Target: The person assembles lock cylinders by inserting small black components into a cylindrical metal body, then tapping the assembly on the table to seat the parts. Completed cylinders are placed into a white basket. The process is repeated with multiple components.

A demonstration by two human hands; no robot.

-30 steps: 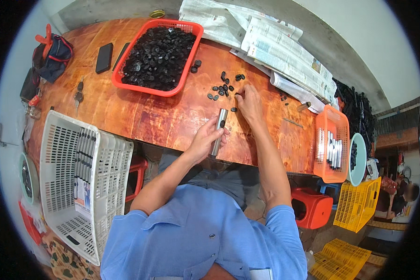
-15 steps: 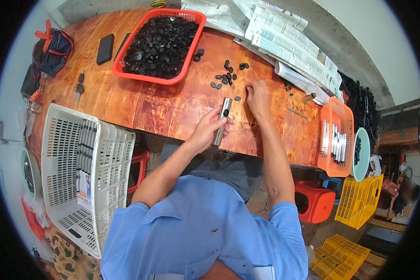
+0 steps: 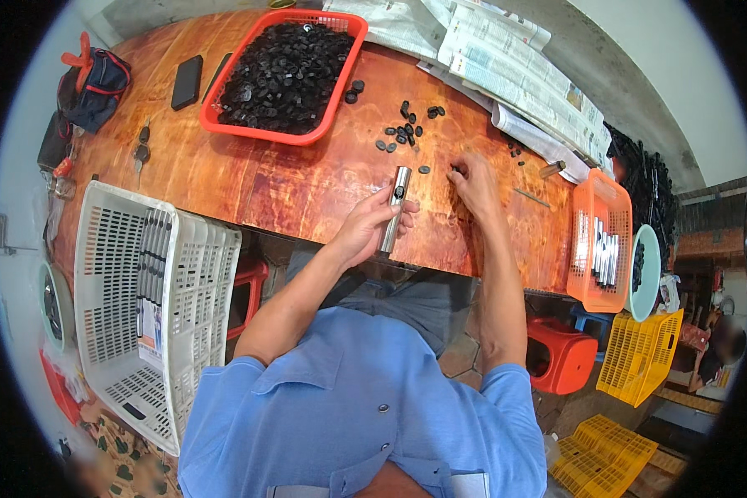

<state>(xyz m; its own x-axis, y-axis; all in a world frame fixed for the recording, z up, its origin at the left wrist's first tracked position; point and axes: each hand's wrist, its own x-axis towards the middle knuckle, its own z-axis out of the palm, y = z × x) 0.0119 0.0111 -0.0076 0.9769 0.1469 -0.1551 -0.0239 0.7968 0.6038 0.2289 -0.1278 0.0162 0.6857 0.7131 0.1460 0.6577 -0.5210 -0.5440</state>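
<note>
My left hand is wrapped round a shiny silver metal tube, tilted over the table's near edge. A black oval piece sits in the tube's side near its upper end. To its right, my right hand is closed just above the tabletop, with a small dark piece at its fingertips. A single black oval piece lies on the table between the two hands. Beyond it is a loose group of several black oval pieces.
A red basket heaped with black pieces stands at the far left of the wooden table. An orange basket of silver tubes is at the right, near a thin rod. A white crate stands at the left. Newspapers lie behind.
My right hand has shifted right and a little toward me, and a small dark piece now shows at its fingertips. The left hand has turned the tube slightly.
</note>
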